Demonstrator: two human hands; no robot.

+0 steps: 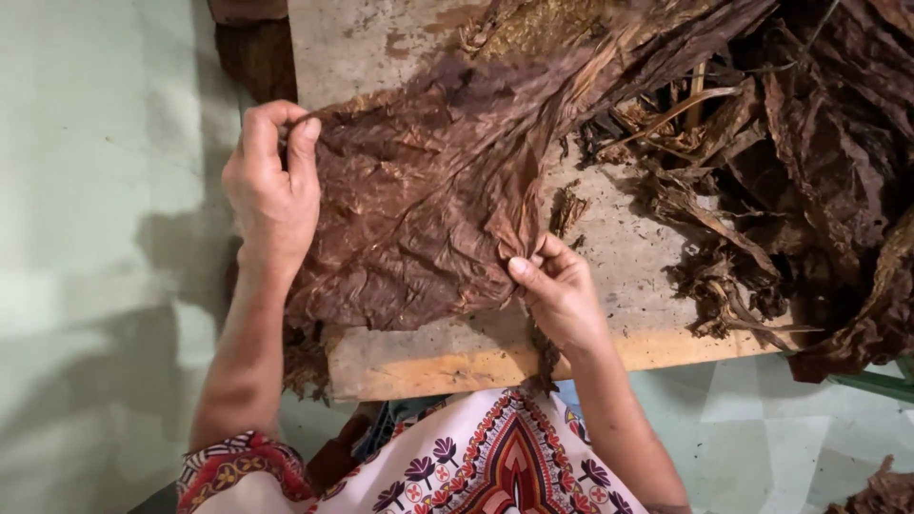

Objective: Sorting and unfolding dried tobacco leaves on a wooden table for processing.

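A large, wrinkled brown dried leaf (pixel 419 200) lies spread over the near left part of a worn wooden board (pixel 628 276). My left hand (pixel 271 190) pinches the leaf's upper left edge between thumb and fingers. My right hand (pixel 557 290) grips its lower right edge, near the stem side. The leaf is stretched flat between both hands, and its far end runs up toward the top of the board.
A heap of dark dried leaves and stems (pixel 790 162) covers the board's right side and hangs over its edge. More leaf scraps (pixel 881 490) lie on the pale green floor (pixel 95 238) at bottom right. My patterned garment (pixel 476 466) fills the bottom.
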